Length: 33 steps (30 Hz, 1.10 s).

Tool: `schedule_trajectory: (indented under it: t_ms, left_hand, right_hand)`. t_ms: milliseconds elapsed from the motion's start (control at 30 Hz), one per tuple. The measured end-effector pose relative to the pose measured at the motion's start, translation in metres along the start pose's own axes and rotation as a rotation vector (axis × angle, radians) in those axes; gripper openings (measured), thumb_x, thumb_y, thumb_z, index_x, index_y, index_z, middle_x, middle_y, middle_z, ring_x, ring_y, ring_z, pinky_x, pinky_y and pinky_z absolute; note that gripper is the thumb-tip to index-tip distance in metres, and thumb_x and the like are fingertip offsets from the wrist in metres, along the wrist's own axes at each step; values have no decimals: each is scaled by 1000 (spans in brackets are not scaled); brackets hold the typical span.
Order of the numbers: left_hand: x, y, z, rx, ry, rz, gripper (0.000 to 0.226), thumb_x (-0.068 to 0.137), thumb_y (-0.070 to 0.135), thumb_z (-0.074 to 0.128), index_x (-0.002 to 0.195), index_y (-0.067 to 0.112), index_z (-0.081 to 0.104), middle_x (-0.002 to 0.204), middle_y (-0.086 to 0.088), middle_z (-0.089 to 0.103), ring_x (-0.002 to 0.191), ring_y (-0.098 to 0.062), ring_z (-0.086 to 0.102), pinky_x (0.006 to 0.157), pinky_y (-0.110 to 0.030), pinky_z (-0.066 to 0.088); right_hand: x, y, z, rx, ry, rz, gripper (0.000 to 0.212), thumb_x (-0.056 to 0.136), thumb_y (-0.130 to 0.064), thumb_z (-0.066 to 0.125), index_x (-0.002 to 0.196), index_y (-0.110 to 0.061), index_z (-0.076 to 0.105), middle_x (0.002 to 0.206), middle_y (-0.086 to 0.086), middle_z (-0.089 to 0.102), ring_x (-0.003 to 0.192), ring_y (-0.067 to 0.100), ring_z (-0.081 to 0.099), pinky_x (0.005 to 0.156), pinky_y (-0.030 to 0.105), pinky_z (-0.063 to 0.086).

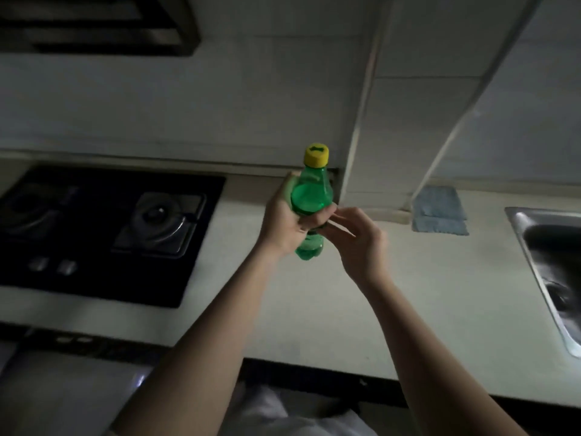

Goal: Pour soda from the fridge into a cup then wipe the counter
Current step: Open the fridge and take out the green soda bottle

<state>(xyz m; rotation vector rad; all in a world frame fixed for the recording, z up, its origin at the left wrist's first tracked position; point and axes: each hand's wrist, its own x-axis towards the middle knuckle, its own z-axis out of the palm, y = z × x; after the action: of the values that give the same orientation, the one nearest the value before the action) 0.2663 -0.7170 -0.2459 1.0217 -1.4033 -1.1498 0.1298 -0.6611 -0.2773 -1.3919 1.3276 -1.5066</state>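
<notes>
A green soda bottle with a yellow cap stands upright above the white counter. My left hand grips it round the middle, fingers wrapped across the front. My right hand is just to the right of the bottle with loosely curled fingers; its fingertips are close to the left hand's, and I cannot tell if they touch the bottle. The cap is on. No cup is in view. A blue cloth lies on the counter by the wall, to the right.
A black gas hob with two knobs fills the counter's left side. A steel sink is at the right edge. A white wall column rises behind the bottle, and a range hood hangs at top left.
</notes>
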Motion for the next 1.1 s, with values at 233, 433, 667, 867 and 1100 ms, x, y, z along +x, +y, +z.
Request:
schedule_trajectory:
  t_ms: [233, 433, 667, 867, 1100]
  left_hand:
    - [1, -45, -11, 71, 85, -76, 50, 60, 34, 86, 102, 23, 62, 91, 1, 71, 84, -16, 67, 76, -28, 55]
    - [13, -77, -7, 59, 33, -111, 55, 64, 18, 90, 111, 14, 62, 95, -4, 69, 82, -6, 61, 73, -12, 47]
    - [20, -102, 0, 112, -39, -200, 60, 61, 23, 91, 114, 21, 61, 96, 3, 67, 89, -12, 63, 81, -30, 55]
    - [26, -112, 9, 169, -21, -257, 61, 59, 25, 91, 112, 27, 61, 97, 0, 68, 92, -20, 66, 77, -36, 58]
    - [22, -118, 8, 290, -93, -238, 55, 64, 25, 90, 109, 24, 59, 95, 6, 68, 85, -1, 62, 69, -5, 45]
  right_hand:
    - [5, 33, 24, -126, 9, 60, 26, 77, -3, 80, 101, -10, 70, 96, -7, 75, 94, 5, 71, 79, 17, 53]
    - [7, 63, 29, -280, 84, 106, 30, 77, -17, 81, 103, -18, 68, 99, -7, 75, 96, 8, 71, 82, 30, 57]
    - [5, 87, 25, -365, 78, 142, 32, 78, -4, 79, 107, -8, 66, 102, 0, 74, 96, 4, 71, 83, 27, 58]
    - [11, 104, 20, -422, 73, 146, 32, 78, -3, 78, 108, -5, 66, 102, -1, 72, 92, -11, 66, 80, 15, 55]
    - [8, 116, 15, -451, 4, 161, 33, 78, -3, 77, 109, -7, 65, 102, -2, 71, 91, 4, 69, 81, 13, 54]
